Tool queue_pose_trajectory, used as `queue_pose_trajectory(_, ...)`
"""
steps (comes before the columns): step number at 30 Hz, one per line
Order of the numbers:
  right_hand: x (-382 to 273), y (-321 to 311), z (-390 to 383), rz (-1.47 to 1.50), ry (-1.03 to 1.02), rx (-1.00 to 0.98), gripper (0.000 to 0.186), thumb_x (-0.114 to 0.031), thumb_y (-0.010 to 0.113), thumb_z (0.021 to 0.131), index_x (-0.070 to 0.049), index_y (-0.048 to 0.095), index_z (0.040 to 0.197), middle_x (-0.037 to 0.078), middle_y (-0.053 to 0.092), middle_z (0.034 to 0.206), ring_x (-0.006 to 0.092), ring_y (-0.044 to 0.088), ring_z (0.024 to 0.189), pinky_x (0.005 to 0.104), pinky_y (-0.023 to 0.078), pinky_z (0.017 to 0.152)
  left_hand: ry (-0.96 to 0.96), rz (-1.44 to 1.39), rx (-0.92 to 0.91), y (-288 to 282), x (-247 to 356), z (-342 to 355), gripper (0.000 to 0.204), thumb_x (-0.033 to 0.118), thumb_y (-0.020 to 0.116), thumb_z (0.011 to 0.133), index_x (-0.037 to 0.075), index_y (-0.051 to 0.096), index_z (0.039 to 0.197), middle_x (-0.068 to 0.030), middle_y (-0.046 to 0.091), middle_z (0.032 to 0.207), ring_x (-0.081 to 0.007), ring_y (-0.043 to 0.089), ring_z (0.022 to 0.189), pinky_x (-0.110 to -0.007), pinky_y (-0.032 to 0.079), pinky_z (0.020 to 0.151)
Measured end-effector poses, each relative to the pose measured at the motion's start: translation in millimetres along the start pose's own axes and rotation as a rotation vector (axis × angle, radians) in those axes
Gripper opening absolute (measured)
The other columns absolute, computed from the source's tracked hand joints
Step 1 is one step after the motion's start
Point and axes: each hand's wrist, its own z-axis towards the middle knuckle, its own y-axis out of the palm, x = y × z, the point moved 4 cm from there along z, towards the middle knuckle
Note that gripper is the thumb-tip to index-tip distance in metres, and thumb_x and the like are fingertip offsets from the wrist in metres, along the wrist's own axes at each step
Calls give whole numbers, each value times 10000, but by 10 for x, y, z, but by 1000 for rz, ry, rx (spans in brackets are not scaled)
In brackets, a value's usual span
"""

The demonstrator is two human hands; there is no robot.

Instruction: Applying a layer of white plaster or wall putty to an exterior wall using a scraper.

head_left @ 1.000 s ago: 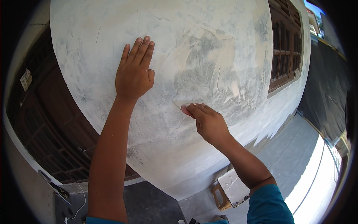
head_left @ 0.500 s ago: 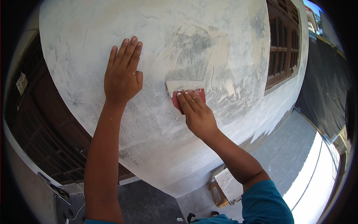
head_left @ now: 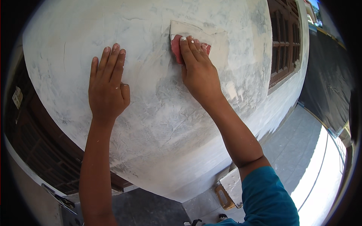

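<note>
My left hand lies flat on the grey-white plastered wall, fingers together and pointing up, holding nothing. My right hand presses a small red scraper against the wall higher up and to the right. The scraper's pale blade edge pushes a patch of fresh light putty just above my fingertips. Most of the scraper is hidden under my fingers.
A dark wooden window sits in the wall at the right, and a dark wooden door or grille at the left. A white and yellow-brown box stands on the grey tiled floor below. A dark fence runs at the far right.
My right hand has slid the scraper upward along the wall, from mid-wall to near the top. The left hand stays flat in the same place on the wall.
</note>
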Motion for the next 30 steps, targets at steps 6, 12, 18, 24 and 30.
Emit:
queue_pose_trajectory(6,-450,150,-831,46,-40,-144,527,-57,530,915,95,434,1410,301,475,1423,438,474,1331,526,353,1132,-4,31,-6,-18,-35,-7,697,33,443,726,66,521,1418,-85,478,1506,-243,373,1447,-482,223,1213)
queue_pose_trajectory(12,-694,-415,-1347,184,-25,-441,496,-44,548,900,67,481,1380,270,569,1338,405,547,1270,483,433,1077,-1,34,-12,-17,2,34,710,42,449,726,71,498,1434,-88,481,1497,-251,384,1437,-495,235,1208)
queue_pose_trajectory(18,-61,-959,-39,79,49,63,406,73,577,825,-40,638,1210,156,668,1221,302,663,1102,375,559,925,-13,15,-6,-88,-46,11,689,36,456,737,69,508,1423,-91,486,1492,-256,390,1431,-492,238,1208)
queue_pose_trajectory(24,90,-286,289,1,-105,119,388,15,615,852,-53,613,1234,125,668,1226,300,650,1126,385,540,960,-18,-13,7,-13,13,37,682,41,455,743,68,509,1422,-85,491,1487,-256,390,1430,-485,248,1206)
queue_pose_trajectory(30,-471,-408,-837,67,-162,-187,377,29,618,825,3,632,1202,190,679,1174,314,658,1121,416,527,987,-20,7,-11,-63,-24,6,674,49,455,747,66,515,1418,-83,487,1492,-256,390,1430,-483,251,1205)
